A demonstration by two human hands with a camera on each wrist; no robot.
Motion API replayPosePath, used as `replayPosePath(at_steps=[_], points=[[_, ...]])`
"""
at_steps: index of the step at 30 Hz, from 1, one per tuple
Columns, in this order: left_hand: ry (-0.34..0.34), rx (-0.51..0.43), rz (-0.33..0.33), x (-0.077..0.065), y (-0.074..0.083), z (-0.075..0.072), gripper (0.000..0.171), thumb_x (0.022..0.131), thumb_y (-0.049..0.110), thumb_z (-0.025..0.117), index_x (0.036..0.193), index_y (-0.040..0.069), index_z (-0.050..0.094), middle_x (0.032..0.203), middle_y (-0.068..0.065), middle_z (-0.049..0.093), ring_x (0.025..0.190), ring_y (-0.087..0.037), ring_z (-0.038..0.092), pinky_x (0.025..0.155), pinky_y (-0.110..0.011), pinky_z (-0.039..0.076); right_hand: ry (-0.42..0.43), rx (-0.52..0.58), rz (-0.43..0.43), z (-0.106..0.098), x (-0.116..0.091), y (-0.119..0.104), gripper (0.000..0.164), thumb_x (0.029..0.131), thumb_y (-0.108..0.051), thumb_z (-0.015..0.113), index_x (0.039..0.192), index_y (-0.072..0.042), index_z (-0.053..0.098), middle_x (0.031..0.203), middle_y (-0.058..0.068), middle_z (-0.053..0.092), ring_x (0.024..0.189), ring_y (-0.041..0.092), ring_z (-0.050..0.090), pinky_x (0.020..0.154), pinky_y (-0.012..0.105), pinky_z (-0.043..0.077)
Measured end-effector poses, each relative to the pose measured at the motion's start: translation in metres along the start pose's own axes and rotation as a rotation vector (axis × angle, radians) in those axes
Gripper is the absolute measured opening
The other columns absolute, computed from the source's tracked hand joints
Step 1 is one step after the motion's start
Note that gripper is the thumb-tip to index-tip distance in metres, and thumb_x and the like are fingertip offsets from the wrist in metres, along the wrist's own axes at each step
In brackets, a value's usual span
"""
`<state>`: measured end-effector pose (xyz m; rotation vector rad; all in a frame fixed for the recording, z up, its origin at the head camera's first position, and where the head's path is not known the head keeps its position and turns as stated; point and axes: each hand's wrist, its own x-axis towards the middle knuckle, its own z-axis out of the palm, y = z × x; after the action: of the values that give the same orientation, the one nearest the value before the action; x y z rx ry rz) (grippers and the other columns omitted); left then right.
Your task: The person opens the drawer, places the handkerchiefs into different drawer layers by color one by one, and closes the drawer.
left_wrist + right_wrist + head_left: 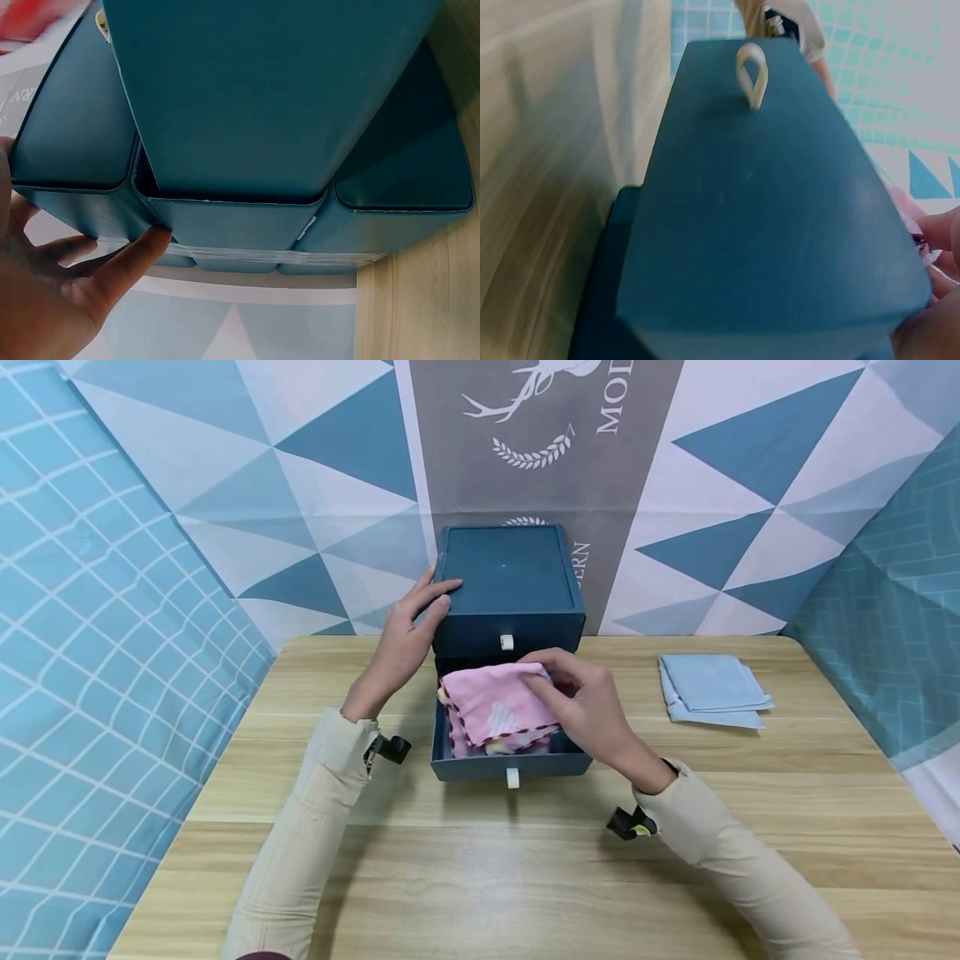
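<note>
A dark blue drawer box (504,568) stands at the back of the table, its lower drawer (480,768) pulled out. Inside that drawer lies a folded pink cloth (487,689) with a dark scalloped edge. My right hand (596,710) pinches the cloth at its upper right between thumb and fingers. In the right wrist view, the drawer (757,202) hides most of the cloth. My left hand (401,643) rests against the upper left edge of the box. The left wrist view shows its fingers (135,259) touching the box's side.
A folded light blue cloth (712,683) lies on the wooden table (480,868) to the right. White pull tabs (507,642) stick out from the drawer fronts. A patterned wall covering (337,510) rises right behind the box.
</note>
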<state>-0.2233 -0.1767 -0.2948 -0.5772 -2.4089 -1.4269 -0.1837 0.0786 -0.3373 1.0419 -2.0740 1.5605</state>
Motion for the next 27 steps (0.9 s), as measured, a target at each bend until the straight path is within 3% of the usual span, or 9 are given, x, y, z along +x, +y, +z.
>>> replayPosePath(at_steps=[3, 10, 18, 27], points=[[-0.001, -0.010, -0.003, -0.003, 0.007, -0.002, 0.042, 0.108, 0.023, 0.043, 0.144, 0.004, 0.053, 0.164, -0.012, 0.019, 0.152, -0.028, 0.014, 0.119, -0.051, 0.020, -0.004, -0.038, 0.015, -0.003, -0.001, 0.005, 0.016, 0.094, -0.003, 0.067, 0.109, -0.008, 0.073, 0.093, 0.004, 0.074, 0.059, 0.012, 0.057, 0.051, 0.021, 0.042], [0.009, -0.008, 0.004, -0.004, 0.006, -0.002, 0.040, 0.107, 0.020, 0.045, 0.142, 0.004, 0.055, 0.164, -0.014, 0.020, 0.152, -0.032, 0.015, 0.118, -0.051, 0.022, -0.036, -0.138, 0.075, -0.002, -0.002, 0.016, 0.011, 0.094, -0.010, 0.069, 0.105, -0.008, 0.073, 0.091, 0.002, 0.075, 0.063, 0.010, 0.061, 0.054, 0.021, 0.044], [0.012, -0.012, 0.006, -0.004, 0.005, -0.002, 0.040, 0.107, 0.019, 0.045, 0.142, 0.004, 0.055, 0.163, -0.015, 0.020, 0.152, -0.032, 0.015, 0.118, -0.050, 0.023, -0.096, -0.333, 0.070, 0.003, 0.001, 0.018, 0.012, 0.095, -0.014, 0.070, 0.104, -0.007, 0.073, 0.088, 0.002, 0.074, 0.069, 0.009, 0.062, 0.060, 0.026, 0.047], [0.011, -0.012, 0.017, -0.004, 0.006, 0.000, 0.040, 0.107, 0.018, 0.044, 0.142, 0.003, 0.055, 0.164, -0.014, 0.020, 0.152, -0.032, 0.016, 0.118, -0.052, 0.022, -0.198, -0.497, 0.083, 0.003, 0.001, 0.022, 0.013, 0.095, -0.016, 0.069, 0.103, -0.007, 0.075, 0.088, 0.006, 0.074, 0.052, 0.009, 0.050, 0.048, 0.027, 0.038]])
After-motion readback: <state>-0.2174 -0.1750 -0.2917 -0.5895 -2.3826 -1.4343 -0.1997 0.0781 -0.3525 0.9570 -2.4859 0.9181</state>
